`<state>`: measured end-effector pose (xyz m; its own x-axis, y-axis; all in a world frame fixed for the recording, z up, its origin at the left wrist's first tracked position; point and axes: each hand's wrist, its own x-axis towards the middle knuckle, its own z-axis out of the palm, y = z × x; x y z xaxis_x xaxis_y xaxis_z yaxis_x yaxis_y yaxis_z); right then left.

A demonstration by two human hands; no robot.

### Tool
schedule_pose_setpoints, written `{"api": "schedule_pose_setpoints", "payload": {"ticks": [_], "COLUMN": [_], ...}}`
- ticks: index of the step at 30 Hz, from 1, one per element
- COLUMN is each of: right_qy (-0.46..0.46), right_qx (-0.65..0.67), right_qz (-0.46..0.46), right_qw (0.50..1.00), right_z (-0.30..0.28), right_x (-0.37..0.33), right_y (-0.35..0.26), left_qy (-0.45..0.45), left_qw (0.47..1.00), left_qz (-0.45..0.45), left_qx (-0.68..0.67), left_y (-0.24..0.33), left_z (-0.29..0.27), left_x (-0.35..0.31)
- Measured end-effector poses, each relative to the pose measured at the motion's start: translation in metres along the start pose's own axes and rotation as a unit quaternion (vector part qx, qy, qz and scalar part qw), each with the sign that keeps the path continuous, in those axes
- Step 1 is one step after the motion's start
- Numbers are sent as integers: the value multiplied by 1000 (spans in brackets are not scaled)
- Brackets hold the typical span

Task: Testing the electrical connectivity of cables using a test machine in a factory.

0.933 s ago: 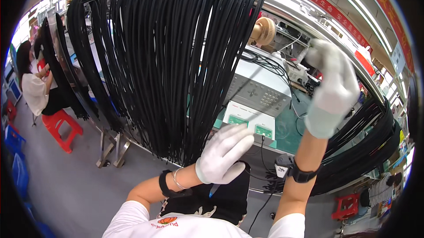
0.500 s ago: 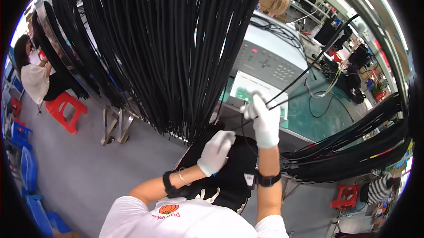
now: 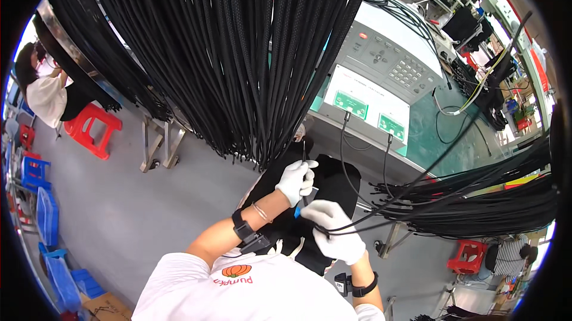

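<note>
Open grey floor [image 3: 149,214] at your left, green tabletop [image 3: 426,133] ending ahead, your left hand [image 3: 296,183] curled round a slim dark tip [image 3: 304,150], right hand [image 3: 336,234] clamped on rightward-trailing black cables [image 3: 441,160], lowered from the white box [image 3: 372,90].

Left hand [image 3: 296,183] and right hand [image 3: 336,234] gloved in matt white cloth. Held cable [image 3: 420,179] sheathed in matt black; hanging cables [image 3: 238,53] covered in rough-looking braid. Bench top [image 3: 432,136] surfaced in smooth green. Stool [image 3: 90,123] moulded in glossy red plastic. Rack legs [image 3: 170,144] made of shiny metal.
</note>
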<state>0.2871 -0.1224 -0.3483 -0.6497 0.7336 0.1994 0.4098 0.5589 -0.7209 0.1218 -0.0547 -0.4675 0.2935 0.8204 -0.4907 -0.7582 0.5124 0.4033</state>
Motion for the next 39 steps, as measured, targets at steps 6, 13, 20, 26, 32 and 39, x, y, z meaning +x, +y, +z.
{"api": "schedule_pose_setpoints", "payload": {"ticks": [6, 13, 20, 26, 32, 39], "right_qy": [247, 270, 262, 473, 417, 377], "right_qx": [30, 186, 249, 362, -29, 113], "right_qz": [180, 228, 197, 136, 254, 282], "right_qw": [952, 917, 911, 791, 872, 875], "right_z": [9, -7, -26, -77, -98, -96], "right_x": [41, 84, 70, 57, 58, 66], "right_y": [6, 10, -3, 24, 74, 82], "left_qy": [-62, -85, -75, -12, 15, -10], "left_qw": [963, 884, 780, 912, 860, 912], "left_qz": [149, 213, 379, 289, 249, 193], "left_qx": [217, 408, 492, 292, 445, 362], "left_y": [17, 40, 35, 63, 81, 87], "left_z": [48, 66, 87, 103, 119, 127], "left_x": [-68, -88, -77, -32, 4, 6]}}
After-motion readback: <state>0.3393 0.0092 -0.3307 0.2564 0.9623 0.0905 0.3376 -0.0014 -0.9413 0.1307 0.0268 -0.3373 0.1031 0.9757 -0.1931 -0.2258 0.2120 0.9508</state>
